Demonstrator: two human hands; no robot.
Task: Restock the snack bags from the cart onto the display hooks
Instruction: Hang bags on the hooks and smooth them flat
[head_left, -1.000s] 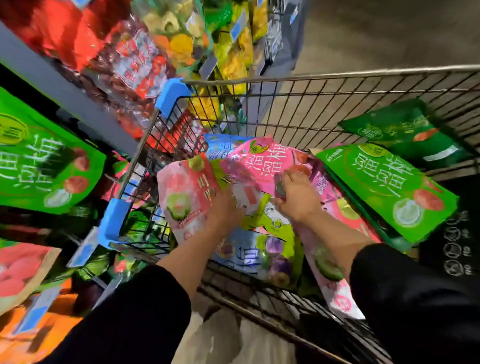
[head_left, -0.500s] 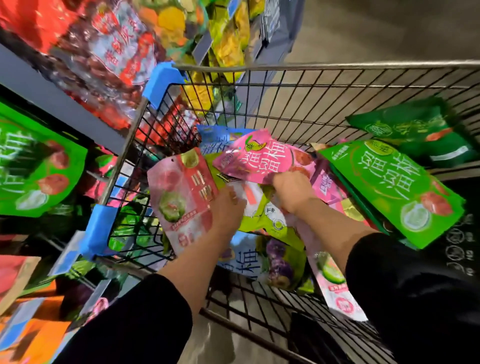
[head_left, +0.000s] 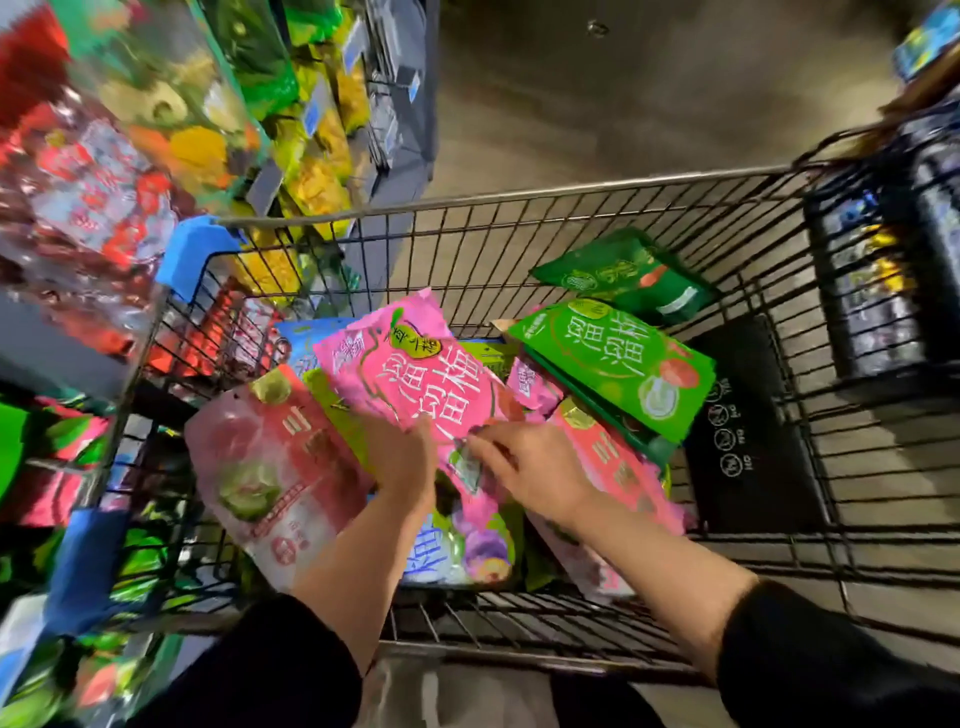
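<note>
Pink is what I have in hand: the bright pink snack bag (head_left: 415, 374) sits on top of the pile inside the wire cart (head_left: 597, 187), its upper end tilted up toward the cart's far wall. My left hand (head_left: 402, 460) has its fingers curled against the bag's near edge, and my right hand (head_left: 530, 467) pinches the same edge just beside it, fingertips closed on the foil. I judge this as the pick-up step, with the bag not yet clear of the cart.

By my reading most of the job is left. Still lying in the cart are a pale pink bag with a green fruit picture (head_left: 275, 467) at the cart's left wall, a bright green bag (head_left: 618, 364) toward its right side, a darker green bag (head_left: 623, 275) against its far wall, a blue and purple bag (head_left: 462, 551) under my wrists, and another pink one (head_left: 618, 467) beneath my right forearm.

Left of the cart, the display (head_left: 130, 156) is already crowded with hanging bags, blurred here; I cannot make out individual hooks or which are free, so I cannot say how many bags have gone up.
</note>
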